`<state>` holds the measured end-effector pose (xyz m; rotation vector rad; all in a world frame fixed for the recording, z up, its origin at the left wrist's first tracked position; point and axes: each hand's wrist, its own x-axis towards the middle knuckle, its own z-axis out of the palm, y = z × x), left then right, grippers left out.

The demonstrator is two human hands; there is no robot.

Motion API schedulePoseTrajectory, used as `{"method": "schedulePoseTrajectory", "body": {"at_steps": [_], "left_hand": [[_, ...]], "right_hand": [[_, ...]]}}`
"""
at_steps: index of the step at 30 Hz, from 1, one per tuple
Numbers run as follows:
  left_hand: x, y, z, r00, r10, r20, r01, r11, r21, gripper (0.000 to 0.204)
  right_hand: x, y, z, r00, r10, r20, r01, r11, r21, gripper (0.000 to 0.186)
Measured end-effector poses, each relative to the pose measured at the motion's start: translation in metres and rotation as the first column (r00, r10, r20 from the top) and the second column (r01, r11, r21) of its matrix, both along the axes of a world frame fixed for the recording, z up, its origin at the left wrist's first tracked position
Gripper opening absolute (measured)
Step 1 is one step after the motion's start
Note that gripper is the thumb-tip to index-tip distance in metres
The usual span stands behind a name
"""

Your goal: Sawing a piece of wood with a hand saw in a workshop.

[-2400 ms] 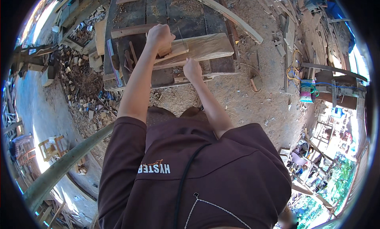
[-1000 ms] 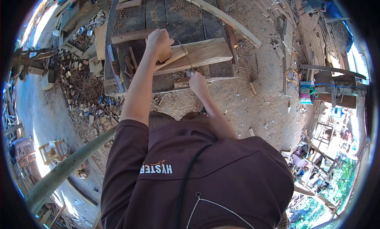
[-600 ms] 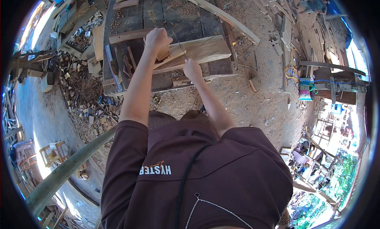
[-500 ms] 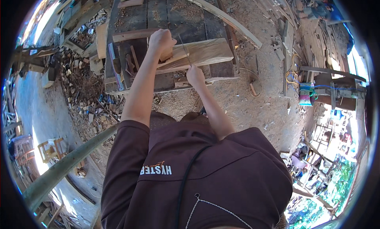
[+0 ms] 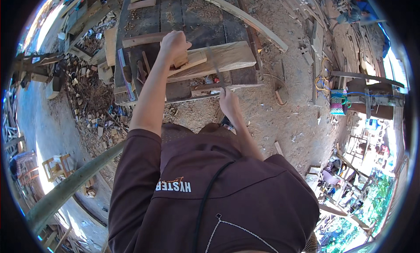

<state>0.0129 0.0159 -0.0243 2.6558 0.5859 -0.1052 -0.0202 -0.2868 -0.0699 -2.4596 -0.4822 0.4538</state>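
Note:
My left hand (image 5: 175, 43) is closed over a small wooden block (image 5: 181, 59) on the workbench. A pale wood strip (image 5: 197, 59) extends to the right beneath that block, on top of a thick plank (image 5: 236, 56). My right hand (image 5: 229, 104), nearer to me past the bench's front edge, is wrapped around the end of a long narrow saw-like blade (image 5: 216, 67). The blade slants away from me across the plank, beside the strip's right end. Motion blurs it, and its teeth, if any, cannot be made out. My fingers hide its handle.
The dark plank workbench (image 5: 175, 23) carries wood shavings, a short board (image 5: 142, 39) and a long curved timber (image 5: 245, 17). Scrap wood (image 5: 94, 95) litters the ground at left. A pole (image 5: 74, 183) crosses the lower left. A woven basket (image 5: 338, 102) hangs at right.
My right hand has drawn back toward me and slightly right, bringing the blade with it; more of the blade shows. My left hand stays on the block, almost unmoved.

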Motion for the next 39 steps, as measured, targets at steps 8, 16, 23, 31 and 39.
{"method": "schedulePoseTrajectory", "body": {"at_steps": [8, 16, 23, 31, 39], "left_hand": [[0.011, 0.01, -0.006, 0.998, -0.038, 0.049, 0.037, 0.999, 0.023, 0.027], [0.02, 0.027, -0.003, 0.995, -0.013, -0.103, 0.003, 0.996, -0.092, 0.03], [0.027, 0.035, -0.007, 0.996, -0.006, -0.088, 0.002, 0.999, -0.044, 0.035], [0.033, 0.053, -0.018, 0.99, -0.023, -0.142, 0.014, 0.998, -0.065, 0.039], [0.04, 0.026, -0.002, 0.977, 0.126, -0.175, -0.123, 0.992, 0.03, 0.037]], "right_hand": [[0.007, 0.032, -0.049, 0.999, -0.012, 0.041, 0.013, 0.999, -0.038, 0.033], [0.001, 0.036, -0.066, 0.995, 0.015, 0.099, -0.016, 1.0, 0.009, 0.033], [-0.011, 0.031, -0.046, 1.0, -0.03, -0.002, 0.03, 1.0, -0.004, 0.033], [-0.022, 0.015, -0.048, 1.0, -0.018, -0.011, 0.019, 1.0, 0.016, 0.031], [0.026, 0.066, -0.054, 1.0, -0.001, 0.022, 0.003, 0.999, -0.049, 0.031]]}}
